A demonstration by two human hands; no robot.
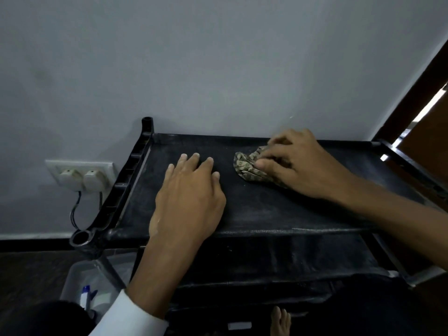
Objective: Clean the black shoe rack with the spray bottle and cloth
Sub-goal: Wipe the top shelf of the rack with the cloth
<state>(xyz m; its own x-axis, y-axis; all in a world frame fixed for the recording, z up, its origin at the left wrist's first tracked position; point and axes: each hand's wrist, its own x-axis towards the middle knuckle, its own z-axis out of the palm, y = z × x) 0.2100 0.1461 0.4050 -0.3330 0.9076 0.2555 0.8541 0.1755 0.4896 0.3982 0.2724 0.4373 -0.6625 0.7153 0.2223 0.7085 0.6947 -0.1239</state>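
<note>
Pressing left hand (186, 200) flat, fingers straight, on black shoe rack (266, 212) top; gripping patterned cloth (246, 166) in right hand (300, 166).

Dim, soft focus; wide-angle bending at edges.

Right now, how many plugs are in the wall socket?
2: left plug and right plug, side by side in the socket, left of the rack. None look hidden.

Black shoe rack (254, 202) — tan patterned cloth (247, 163) — white sleeve (126, 316).
</note>
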